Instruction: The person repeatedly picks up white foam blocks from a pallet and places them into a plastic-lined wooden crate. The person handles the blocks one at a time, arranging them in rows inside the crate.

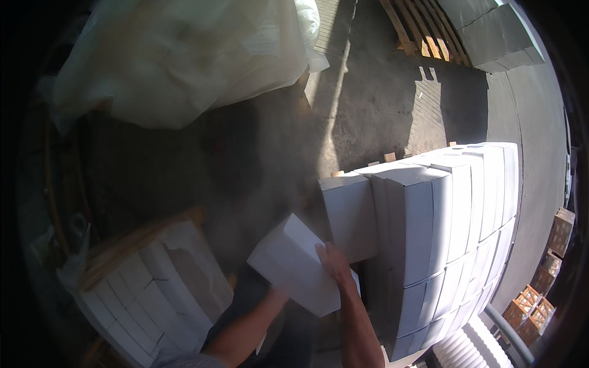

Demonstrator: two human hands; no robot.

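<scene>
Between my hands is a white cardboard box (pixel 291 257), held tilted in front of my body. My right hand (pixel 334 260) grips its right side, with the thumb and fingers over the edge. My left hand (pixel 280 295) is at the box's lower left side, its fingers hidden by the box. Just beyond my right hand, a similar white box (pixel 350 214) stands at the near left end of a large stack of white boxes (pixel 454 227).
Lower left, more white boxes (pixel 135 294) lie on a wooden pallet (pixel 101 267). A big load under whitish plastic film (pixel 184 55) fills the upper left. Another pallet (pixel 423 27) and a grey box stack (pixel 506 40) are far right. White ribbed rolls (pixel 469 349) lie lower right.
</scene>
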